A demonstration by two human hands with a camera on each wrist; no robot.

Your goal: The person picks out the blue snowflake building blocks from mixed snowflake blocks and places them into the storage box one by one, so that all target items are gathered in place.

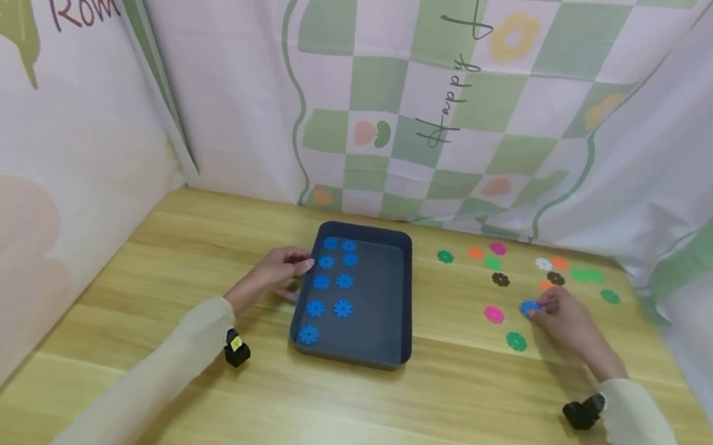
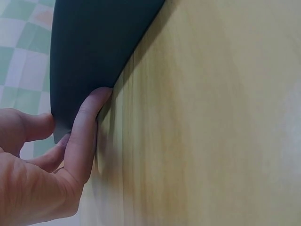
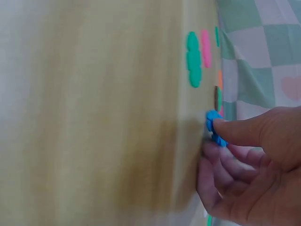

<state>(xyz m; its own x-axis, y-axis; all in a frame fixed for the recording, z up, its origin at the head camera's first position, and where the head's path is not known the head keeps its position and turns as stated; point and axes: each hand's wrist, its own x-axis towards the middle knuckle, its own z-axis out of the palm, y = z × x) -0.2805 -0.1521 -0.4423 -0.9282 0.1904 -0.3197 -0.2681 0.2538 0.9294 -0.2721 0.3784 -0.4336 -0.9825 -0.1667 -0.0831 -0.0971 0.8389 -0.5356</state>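
Blue flower-shaped discs lie in two columns on the left side of a dark grey tray; there are several. My left hand holds the tray at its left side. In the left wrist view, the thumb meets the tray's rim and a finger reaches along its outer wall to the lower edge. On the right, my right hand pinches another blue flower-shaped disc between thumb and fingers, close over the table. Beside it lie a pink disc and a green disc.
More flower-shaped discs are scattered at the table's back right, among them a brown one, a white one and a dark green one. A printed curtain hangs along the back edge of the wooden table.
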